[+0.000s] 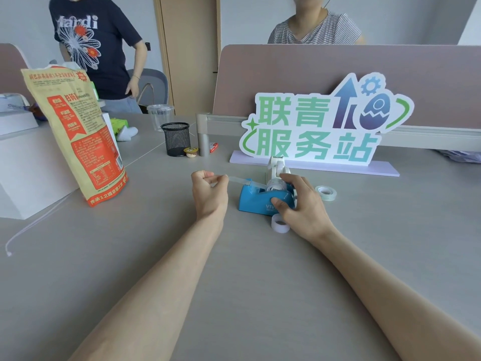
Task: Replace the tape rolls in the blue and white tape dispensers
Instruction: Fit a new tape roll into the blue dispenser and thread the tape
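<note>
A: Which way did the blue dispenser (256, 200) lie from each hand?

B: It sat under the right hand (299, 204), which clasped its rear end. The thumb pressed the near wall and the fingers curled over the far side, beside the seated roll (273, 185). The left hand (209, 190) was just off the cutter (250, 181) end and did not touch the body.

A: Was the left hand holding anything?

B: Yes. Its fingers were curled, with thumb and forefinger pinching the free end of the strip (239, 179).

A: How did the strip run?

B: Nearly level, from the roll over the cutter to the left hand's pinch. That was the same line as the dispenser's long axis, running from one hand straight to the other. I judged the next move depended on that line: the left hand would draw away from the right, or down across the blade, while the right kept the body steady.

A: And the other task things?

B: The white dispenser (277, 166) stood just beyond the right hand's fingertips, behind the blue one. I could not tell whether the two touched. A near roll (280, 223) lay beside the right thumb's base, on the wrist side. A side roll (326, 192) lay just outside the right hand's knuckles. I could not tell which was fresh or spent.
</note>
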`<action>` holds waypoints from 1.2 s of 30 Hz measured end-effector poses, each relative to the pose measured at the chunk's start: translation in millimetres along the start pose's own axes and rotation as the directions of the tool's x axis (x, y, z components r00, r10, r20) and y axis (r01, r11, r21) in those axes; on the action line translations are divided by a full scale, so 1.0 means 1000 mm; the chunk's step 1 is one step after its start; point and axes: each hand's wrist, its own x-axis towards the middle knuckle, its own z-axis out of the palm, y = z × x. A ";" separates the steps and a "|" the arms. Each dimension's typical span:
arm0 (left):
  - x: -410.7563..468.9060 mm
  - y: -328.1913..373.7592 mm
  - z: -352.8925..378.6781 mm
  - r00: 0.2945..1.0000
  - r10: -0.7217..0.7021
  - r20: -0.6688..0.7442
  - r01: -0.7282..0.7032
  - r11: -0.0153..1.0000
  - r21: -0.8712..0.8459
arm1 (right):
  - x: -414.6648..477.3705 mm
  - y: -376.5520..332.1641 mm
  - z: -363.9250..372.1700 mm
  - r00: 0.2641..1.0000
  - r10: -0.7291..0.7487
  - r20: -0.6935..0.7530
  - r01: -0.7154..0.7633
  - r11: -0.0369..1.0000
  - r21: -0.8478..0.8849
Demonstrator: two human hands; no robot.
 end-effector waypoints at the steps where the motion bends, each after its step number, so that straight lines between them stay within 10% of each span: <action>1: 0.001 -0.001 0.000 1.000 0.002 0.002 -0.002 1.000 0.008 | 0.000 0.000 0.000 1.000 0.000 -0.002 0.000 1.000 0.002; 15: -0.001 -0.004 -0.005 0.934 0.301 0.193 -0.355 0.842 0.405 | -0.001 -0.004 -0.003 1.000 0.013 -0.007 -0.013 0.999 0.034; 36: -0.003 -0.002 -0.005 0.936 0.276 0.220 -0.350 0.799 0.488 | -0.001 -0.003 -0.003 1.000 0.022 -0.003 -0.021 0.998 0.051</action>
